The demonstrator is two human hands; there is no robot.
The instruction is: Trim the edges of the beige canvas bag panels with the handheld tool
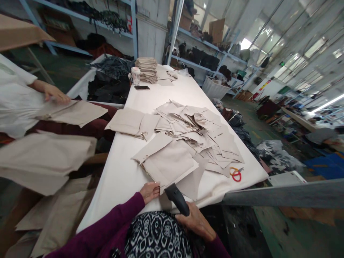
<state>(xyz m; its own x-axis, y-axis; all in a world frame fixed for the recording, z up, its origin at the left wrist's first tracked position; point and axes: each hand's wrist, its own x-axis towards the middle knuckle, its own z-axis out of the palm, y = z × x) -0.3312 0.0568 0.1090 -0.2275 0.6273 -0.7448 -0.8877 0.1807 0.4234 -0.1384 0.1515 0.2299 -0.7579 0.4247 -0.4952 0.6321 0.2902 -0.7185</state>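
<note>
My right hand (197,223) is wrapped around a black electric clipper (177,199), its head at the near edge of a beige fabric panel (169,161). The fingers of my left hand (151,192) pinch the near corner of that same panel, just left of the clipper. The panel lies flat on the white table, with darker, rough-looking bits along its left edge. Beyond it spreads a loose heap of beige fabric pieces (199,122), and another beige piece (129,122) lies at the table's left edge.
Scissors (235,174) with red and yellow handles lie on the white table (113,179) at right. A phone (142,87), a cup (135,76) and a fabric stack (146,68) stand farther back. At left, a co-worker's hand (56,94) rests on beige fabric. Shelves line the wall.
</note>
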